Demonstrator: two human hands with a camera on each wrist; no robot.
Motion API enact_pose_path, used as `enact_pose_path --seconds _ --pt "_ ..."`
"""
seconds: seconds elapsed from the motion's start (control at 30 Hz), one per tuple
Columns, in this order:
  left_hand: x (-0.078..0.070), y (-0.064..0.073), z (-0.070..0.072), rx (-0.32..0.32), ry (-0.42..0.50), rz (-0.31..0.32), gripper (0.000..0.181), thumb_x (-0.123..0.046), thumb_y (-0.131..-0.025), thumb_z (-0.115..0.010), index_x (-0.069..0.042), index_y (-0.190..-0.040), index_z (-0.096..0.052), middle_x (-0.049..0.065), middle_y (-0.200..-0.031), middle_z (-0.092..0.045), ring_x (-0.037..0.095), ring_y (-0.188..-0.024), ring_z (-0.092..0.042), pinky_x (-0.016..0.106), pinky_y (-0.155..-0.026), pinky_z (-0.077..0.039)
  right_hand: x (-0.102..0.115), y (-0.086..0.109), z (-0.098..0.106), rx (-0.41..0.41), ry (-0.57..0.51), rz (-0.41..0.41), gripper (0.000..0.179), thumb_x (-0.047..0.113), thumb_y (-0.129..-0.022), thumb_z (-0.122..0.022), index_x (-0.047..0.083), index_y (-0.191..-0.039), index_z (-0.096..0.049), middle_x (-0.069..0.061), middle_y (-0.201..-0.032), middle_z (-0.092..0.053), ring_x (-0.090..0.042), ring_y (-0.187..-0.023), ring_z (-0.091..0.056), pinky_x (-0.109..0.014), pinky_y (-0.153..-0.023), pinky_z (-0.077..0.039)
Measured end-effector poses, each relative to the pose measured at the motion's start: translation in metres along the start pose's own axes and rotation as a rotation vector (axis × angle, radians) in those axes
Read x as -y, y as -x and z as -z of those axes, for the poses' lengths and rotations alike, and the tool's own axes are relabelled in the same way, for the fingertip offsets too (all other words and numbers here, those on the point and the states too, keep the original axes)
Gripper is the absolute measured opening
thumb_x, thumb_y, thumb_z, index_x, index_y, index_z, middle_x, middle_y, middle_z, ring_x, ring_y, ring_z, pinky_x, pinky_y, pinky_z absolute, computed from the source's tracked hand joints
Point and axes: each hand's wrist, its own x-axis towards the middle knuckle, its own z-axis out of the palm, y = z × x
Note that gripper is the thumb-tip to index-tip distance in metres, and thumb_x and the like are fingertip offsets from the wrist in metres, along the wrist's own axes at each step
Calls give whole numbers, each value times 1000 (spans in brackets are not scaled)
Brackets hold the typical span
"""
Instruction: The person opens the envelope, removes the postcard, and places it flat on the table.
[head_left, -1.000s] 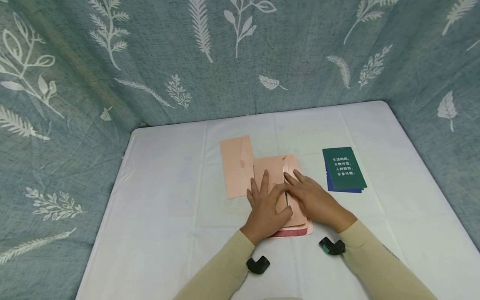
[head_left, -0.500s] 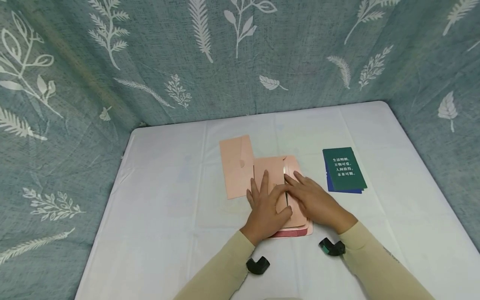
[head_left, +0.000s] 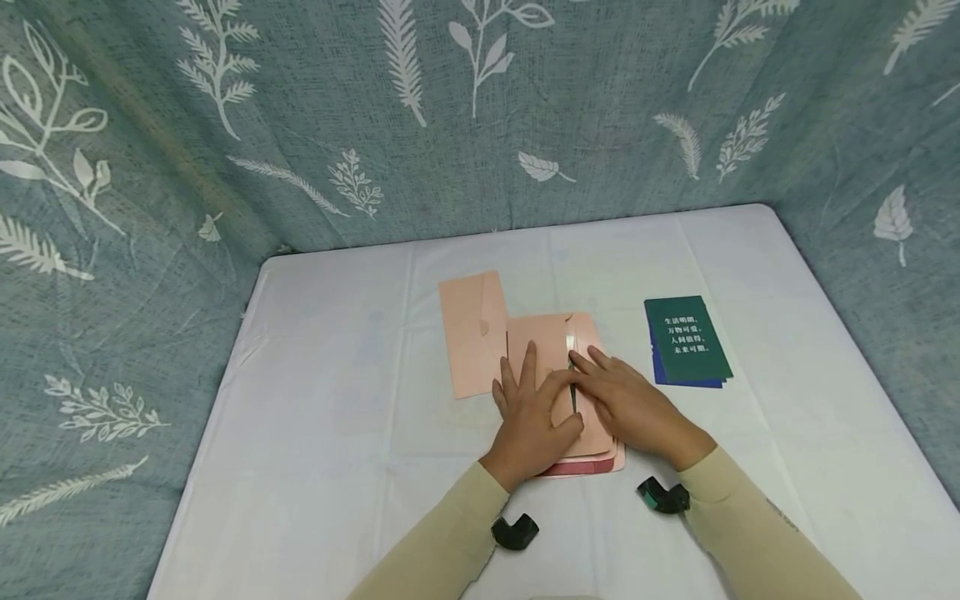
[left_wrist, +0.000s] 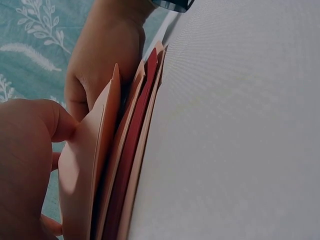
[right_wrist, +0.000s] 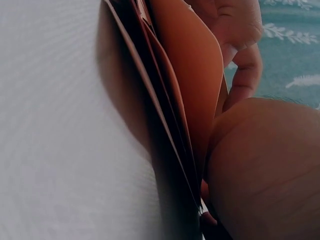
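Note:
In the head view, a pink envelope [head_left: 537,333] lies on top of a small stack at the table's middle. My left hand [head_left: 528,425] rests on it with fingers spread and mostly straight. My right hand [head_left: 626,400] lies over the envelope's right side, its fingertips at the opening beside the flap [head_left: 588,333]. The two index fingers meet there. A thin dark strip [head_left: 574,398] shows in the opening; most of it is hidden. Below, a dark red edge [head_left: 585,467] sticks out of the stack. The left wrist view shows the top envelope [left_wrist: 82,160] bulging apart from the layers underneath.
Another pink envelope [head_left: 472,337] lies at the upper left of the stack. To the right, a green card [head_left: 686,354] with white writing overlaps blue cards [head_left: 663,372]. A white cloth covers the table [head_left: 322,417]; a leaf-patterned curtain [head_left: 450,183] hangs behind.
The right fingertips have slid very slightly towards the near side along the opening, and a bit more of a pale strip shows above them. The left hand stays in place.

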Motion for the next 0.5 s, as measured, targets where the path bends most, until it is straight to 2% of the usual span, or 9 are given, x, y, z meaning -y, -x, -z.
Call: enact_pose_path --seconds 0.23,0.5 --pt "-1 1 1 5 6 0 50 -30 -93 -64 -30 -143 -64 14 -181 -1 55 -158 17 82 -115 7 1 2 2 13 6 -16 53 18 -111 -59 12 -164 -51 -9 -173 -36 -35 -161 -25 -62 -122 -28" --pt "-1 2 1 2 -3 1 52 -30 -92 -64 -31 -144 -65 13 -181 -2 55 -158 17 82 -115 6 2 3 3 16 2 -19 52 18 -112 -59 12 -163 -52 -8 -173 -36 -35 -162 -25 -62 -122 -29"
